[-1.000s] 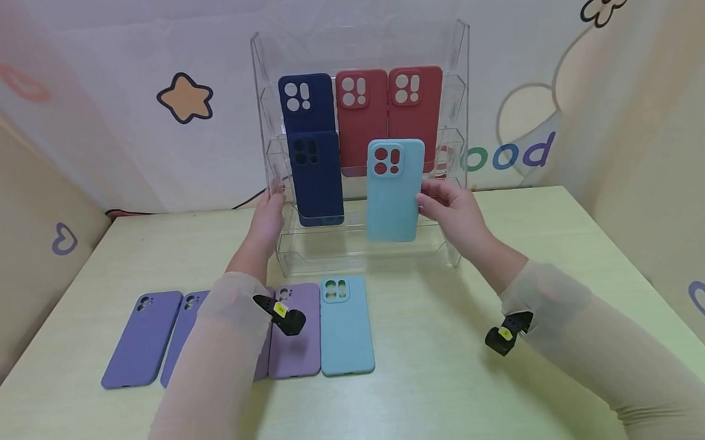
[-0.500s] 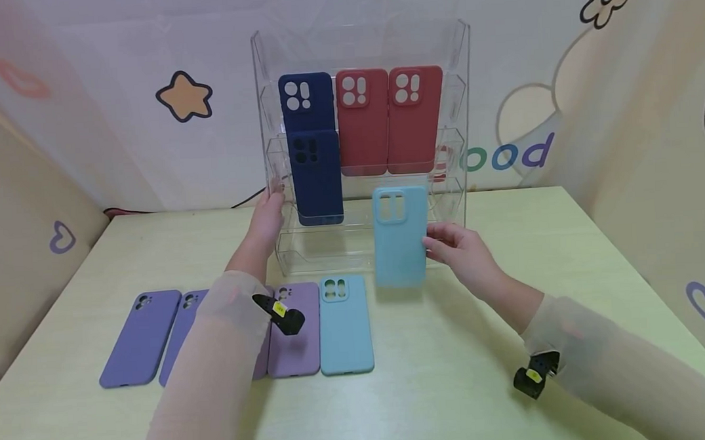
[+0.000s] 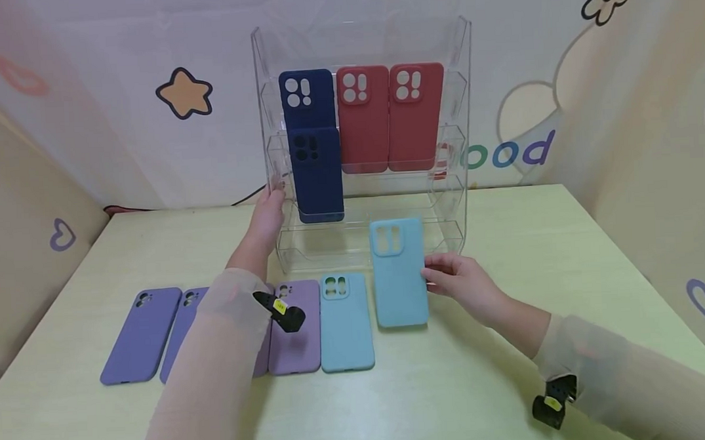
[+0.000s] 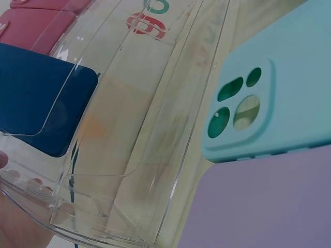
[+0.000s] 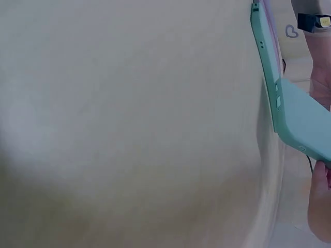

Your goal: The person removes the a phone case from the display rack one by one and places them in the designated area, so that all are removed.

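Note:
My right hand (image 3: pixel 464 284) pinches a light blue phone case (image 3: pixel 399 274) by its right edge. The case stands tilted above the table, in front of the clear acrylic display rack (image 3: pixel 330 257). In the right wrist view, a thumb (image 5: pixel 319 206) shows at the edge of this case (image 5: pixel 305 121). My left hand (image 3: pixel 266 220) holds the rack's left side, its fingers partly behind the clear wall. A second light blue case (image 3: pixel 347 332) lies flat on the table, left of the held one. Against it lies a light purple case (image 3: pixel 295 334).
Two dark blue cases (image 3: pixel 317 175) stand at the rack's left, one on a tier above the other. Two red cases (image 3: pixel 363 131) stand beside the upper one. Darker purple cases (image 3: pixel 142 337) lie at the table's left, partly hidden by my left sleeve (image 3: pixel 196 378).
My right hand has brought the light blue case down and toward me, from in front of the rack's tiers to low over the table. The left hand stays on the rack.

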The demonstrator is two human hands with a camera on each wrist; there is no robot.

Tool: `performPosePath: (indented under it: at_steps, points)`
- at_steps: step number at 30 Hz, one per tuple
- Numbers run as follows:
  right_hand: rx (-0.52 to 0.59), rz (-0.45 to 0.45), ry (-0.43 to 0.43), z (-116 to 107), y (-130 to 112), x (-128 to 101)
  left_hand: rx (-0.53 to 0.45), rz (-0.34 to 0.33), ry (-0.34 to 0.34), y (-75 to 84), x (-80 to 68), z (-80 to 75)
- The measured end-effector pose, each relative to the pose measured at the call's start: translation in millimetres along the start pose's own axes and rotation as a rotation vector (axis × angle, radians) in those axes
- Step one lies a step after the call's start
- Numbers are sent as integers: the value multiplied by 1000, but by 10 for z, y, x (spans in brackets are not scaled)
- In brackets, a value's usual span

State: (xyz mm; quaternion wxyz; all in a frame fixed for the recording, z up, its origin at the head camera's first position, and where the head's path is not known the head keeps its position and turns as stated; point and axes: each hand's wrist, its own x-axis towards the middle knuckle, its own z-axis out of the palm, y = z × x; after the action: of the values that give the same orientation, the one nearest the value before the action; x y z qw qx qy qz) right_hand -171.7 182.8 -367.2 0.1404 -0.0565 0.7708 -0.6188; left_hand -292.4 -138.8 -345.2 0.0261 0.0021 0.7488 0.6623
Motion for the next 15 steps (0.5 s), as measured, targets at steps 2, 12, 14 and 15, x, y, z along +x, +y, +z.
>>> performPosePath:
  at_steps: [2, 12, 14, 15]
  points:
    - [10, 19, -11, 21, 16, -23, -2, -11, 6, 2, 2, -4]
    - [64, 94, -24, 62, 96, -62, -17, -12, -4, 10, 11, 4]
    - [69, 117, -27, 71, 118, -67, -20, -11, -6, 10, 10, 8]
    - [70, 127, -27, 77, 127, -69, -21, -10, -6, 12, 10, 11]
